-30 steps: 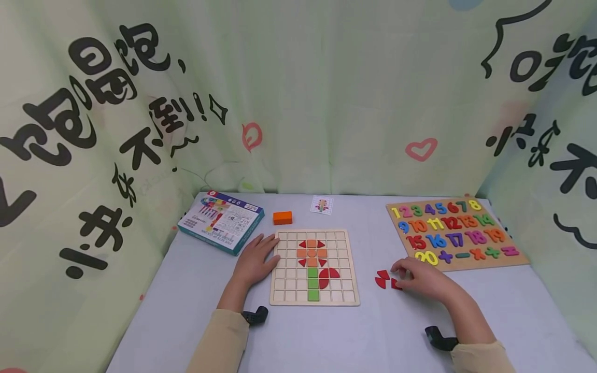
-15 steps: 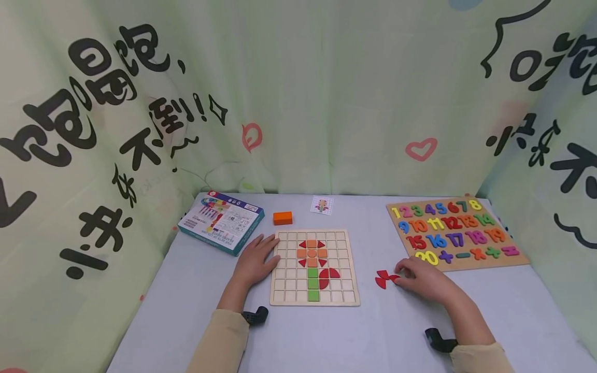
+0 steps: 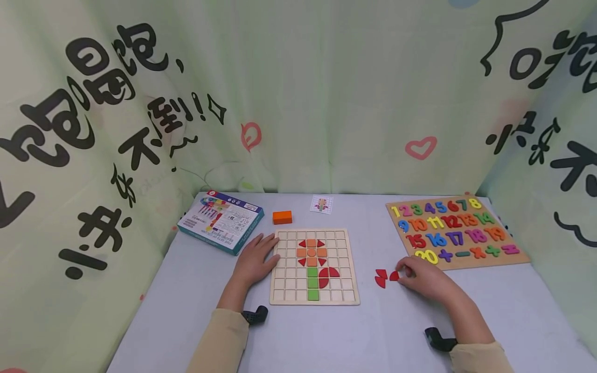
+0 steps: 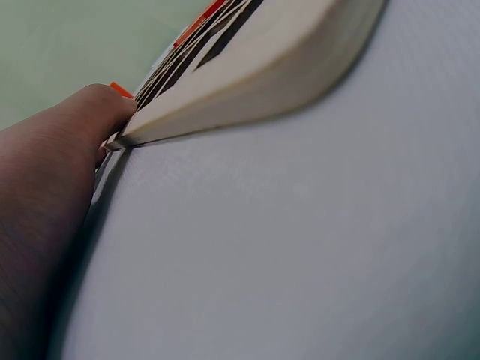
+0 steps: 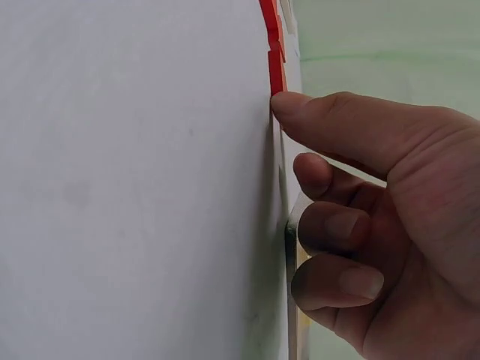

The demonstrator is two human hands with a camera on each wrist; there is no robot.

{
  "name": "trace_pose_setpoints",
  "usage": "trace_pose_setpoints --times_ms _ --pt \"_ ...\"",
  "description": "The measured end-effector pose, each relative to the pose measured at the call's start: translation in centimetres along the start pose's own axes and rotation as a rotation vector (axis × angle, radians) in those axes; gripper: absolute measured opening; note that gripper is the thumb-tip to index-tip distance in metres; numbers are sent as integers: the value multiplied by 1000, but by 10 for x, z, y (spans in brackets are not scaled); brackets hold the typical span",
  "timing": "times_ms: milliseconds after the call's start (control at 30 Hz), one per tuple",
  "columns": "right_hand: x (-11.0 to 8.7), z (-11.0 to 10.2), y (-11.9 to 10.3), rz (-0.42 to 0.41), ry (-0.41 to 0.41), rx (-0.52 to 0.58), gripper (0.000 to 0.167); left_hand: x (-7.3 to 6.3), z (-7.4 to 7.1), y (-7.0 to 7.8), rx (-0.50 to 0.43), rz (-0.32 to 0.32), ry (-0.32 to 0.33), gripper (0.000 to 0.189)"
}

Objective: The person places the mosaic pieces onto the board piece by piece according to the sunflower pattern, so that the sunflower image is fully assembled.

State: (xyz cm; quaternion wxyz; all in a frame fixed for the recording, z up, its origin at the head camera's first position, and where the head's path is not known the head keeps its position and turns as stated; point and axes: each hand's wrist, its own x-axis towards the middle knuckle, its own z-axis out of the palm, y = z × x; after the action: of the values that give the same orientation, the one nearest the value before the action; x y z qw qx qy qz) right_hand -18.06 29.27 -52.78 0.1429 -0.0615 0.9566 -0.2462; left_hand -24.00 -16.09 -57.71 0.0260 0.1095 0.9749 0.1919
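Note:
A wooden grid board [image 3: 291,295] lies mid-table with orange squares, green squares [image 3: 313,283] and red pieces set in its cells. My left hand [image 3: 254,261] rests at the board's left edge, fingers extended and thumb touching the rim; the left wrist view shows the thumb [image 4: 112,109] against the board's side [image 4: 247,101]. To the right of the board, my right hand [image 3: 424,277] pinches a red quarter-circle piece [image 3: 394,275] at the table. In the right wrist view the thumb meets the red piece [image 5: 277,73], and the other fingers are curled. More loose red pieces [image 3: 381,282] lie just left of it.
A wooden number board [image 3: 454,263] stands close behind my right hand. At the back left are a puzzle box [image 3: 221,220] and an orange block [image 3: 282,217]. A small pattern card [image 3: 322,204] lies behind the grid board. A printed curtain [image 3: 326,103] encloses the table.
The red piece at my right fingertips has turned, its rounded edge now facing up and left. My right hand shifted slightly. The left hand has stayed in place.

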Motion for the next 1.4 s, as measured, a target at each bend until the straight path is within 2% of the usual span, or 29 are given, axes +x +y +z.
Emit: trace_pose_setpoints --times_ms 400,700,900,1167,1400 --pt "1 1 2 -30 4 1 32 0 -2 2 -5 6 6 59" --pt "4 1 0 -15 -1 57 23 1 0 0 -5 -7 2 60" --pt "1 1 0 -33 -3 67 19 1 0 0 -1 -10 1 60" --pt "-3 -2 8 -32 -72 75 34 1 1 -1 3 -2 3 60" --pt "-5 -3 9 -33 -82 84 34 0 1 0 1 4 5 60"
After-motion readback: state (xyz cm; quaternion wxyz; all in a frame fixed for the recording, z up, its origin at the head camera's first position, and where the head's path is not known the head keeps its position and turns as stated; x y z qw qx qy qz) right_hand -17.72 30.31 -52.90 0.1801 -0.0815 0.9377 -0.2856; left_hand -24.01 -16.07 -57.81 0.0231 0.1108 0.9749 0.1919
